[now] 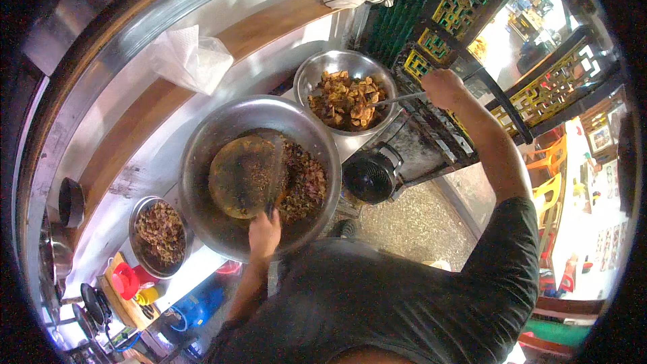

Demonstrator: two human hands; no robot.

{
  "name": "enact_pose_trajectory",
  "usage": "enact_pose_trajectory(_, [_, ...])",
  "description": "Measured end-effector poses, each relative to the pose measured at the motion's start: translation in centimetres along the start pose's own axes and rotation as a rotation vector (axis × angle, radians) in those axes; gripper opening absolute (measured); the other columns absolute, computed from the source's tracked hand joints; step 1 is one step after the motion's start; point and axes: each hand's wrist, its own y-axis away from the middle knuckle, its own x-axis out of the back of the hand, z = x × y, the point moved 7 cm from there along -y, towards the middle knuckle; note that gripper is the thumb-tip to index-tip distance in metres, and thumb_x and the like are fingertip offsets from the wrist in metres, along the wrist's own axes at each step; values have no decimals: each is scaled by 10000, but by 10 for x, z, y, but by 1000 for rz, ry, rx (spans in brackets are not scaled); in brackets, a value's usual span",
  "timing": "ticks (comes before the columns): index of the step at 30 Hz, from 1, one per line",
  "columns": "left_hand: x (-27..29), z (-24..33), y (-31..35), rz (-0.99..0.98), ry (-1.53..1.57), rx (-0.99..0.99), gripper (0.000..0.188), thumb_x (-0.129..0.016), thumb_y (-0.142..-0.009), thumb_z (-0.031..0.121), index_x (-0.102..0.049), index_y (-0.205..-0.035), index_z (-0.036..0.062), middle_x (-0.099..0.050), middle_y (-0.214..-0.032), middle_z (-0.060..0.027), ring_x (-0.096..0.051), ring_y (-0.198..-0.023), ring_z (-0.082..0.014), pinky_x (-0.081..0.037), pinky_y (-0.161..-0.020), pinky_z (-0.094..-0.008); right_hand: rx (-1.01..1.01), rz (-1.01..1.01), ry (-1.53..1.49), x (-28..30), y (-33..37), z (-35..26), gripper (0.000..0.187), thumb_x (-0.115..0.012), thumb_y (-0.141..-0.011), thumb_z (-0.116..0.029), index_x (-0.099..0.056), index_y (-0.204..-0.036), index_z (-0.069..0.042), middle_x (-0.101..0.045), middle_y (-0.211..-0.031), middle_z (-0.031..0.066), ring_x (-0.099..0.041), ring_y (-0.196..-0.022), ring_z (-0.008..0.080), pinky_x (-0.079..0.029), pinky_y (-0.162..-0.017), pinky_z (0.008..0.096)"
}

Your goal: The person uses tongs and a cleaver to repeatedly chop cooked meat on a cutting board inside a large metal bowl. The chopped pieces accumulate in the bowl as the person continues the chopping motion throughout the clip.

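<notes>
A wide metal basin (317, 111) stands before me with chopped dark reddish-brown food (304, 185) along its right side. Inside it lies a big round strainer (236, 172), brownish and seemingly of mesh, and my left hand (264, 234) is closed around its dark handle at the basin's near edge. Further right, my right hand (443, 89) grips the end of a long metal spoon (403, 98), whose far end reaches into brown chunks of cooked food (347, 94) in a smaller metal bowl (306, 71). The spoon's head is hidden among the chunks.
Left of the basin is a metal bowl (185, 256) of chopped food (160, 232). Beyond it sit a red container (125, 280) and a blue gas cylinder (195, 310). A black fan (369, 175) is below the right bowl; a plastic bag (192, 61) lies behind.
</notes>
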Motion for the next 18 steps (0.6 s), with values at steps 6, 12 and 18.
enact_pose_trajectory(6, [-23, -82, -32, -121, -93, 83, 487, -547, -951, 411, -589, -1090, -54, -657, -984, -313, -642, -939, -479, -509, -827, -560, 93, 137, 119, 16, 11, 32, 101, -675, -728, -155, -695, -761, -62, -685, -794, 132, -699, -799, 335, -580, -698, 427])
enact_pose_trajectory(12, [-33, -115, -50, -149, -129, 3, 510, -578, -932, 425, -611, -1082, -62, -645, -1069, -315, -624, -1006, -476, -501, -862, -537, 128, 399, 199, 96, 76, 6, 130, -655, -789, -158, -656, -808, -30, -635, -829, 126, -661, -840, 342, -549, -730, 431])
enact_pose_trajectory(18, [-7, -90, -32, -134, 34, 173, 540, -572, -939, 441, -595, -1149, -56, -645, -1058, -322, -618, -1005, -484, -491, -887, -533, 166, 507, -224, 113, 101, -17, 177, -648, -870, -153, -639, -979, -15, -605, -888, 151, -612, -860, 339, -505, -730, 417])
